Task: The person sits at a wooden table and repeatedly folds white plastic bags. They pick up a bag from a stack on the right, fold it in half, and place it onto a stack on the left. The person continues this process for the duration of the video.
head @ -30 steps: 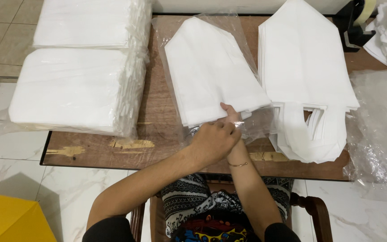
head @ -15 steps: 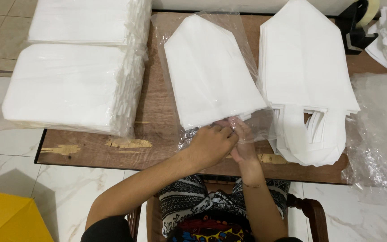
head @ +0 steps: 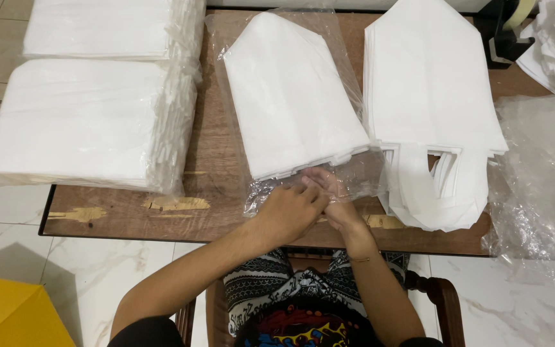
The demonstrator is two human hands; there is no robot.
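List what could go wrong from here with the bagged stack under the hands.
1. Both hands, left hand and right hand, pinch the open end of the clear plastic bag at the table's near edge; the thin film might tear or slip.
2. The folded white stack inside lies askew and could slide out.
3. The loose pile of white handled bags lies close beside it; its overhanging end could get knocked off.
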